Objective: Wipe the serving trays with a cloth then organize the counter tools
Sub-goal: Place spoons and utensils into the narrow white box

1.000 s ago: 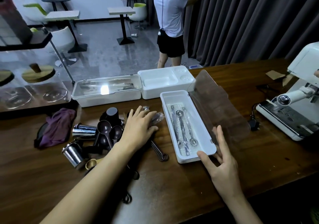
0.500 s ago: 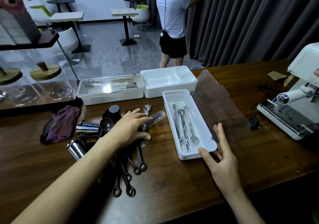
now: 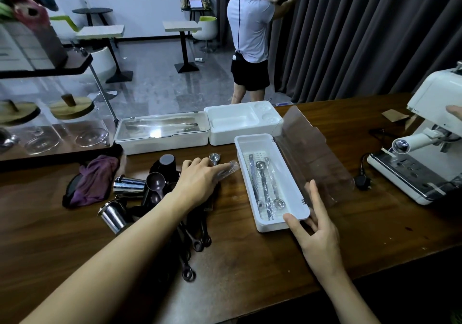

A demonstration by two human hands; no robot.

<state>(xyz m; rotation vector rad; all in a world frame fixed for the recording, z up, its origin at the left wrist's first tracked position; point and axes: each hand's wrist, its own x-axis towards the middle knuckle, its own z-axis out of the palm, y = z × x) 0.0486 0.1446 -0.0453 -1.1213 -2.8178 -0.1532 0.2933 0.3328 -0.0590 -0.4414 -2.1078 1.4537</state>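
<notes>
the left hand (image 3: 200,181) has slid right off the tool pile (image 3: 155,186) and now rests with flat fingers on the wrapped spoon (image 3: 228,168), just left of the open white box (image 3: 250,143), whose near corner the spread right hand (image 3: 317,238) steadies, so the sorting seems to go on.

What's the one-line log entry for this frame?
stage: sorting tools | left hand: touches wrapped spoon | right hand: touches white box corner | contents: metal spoons | lid: up
</notes>
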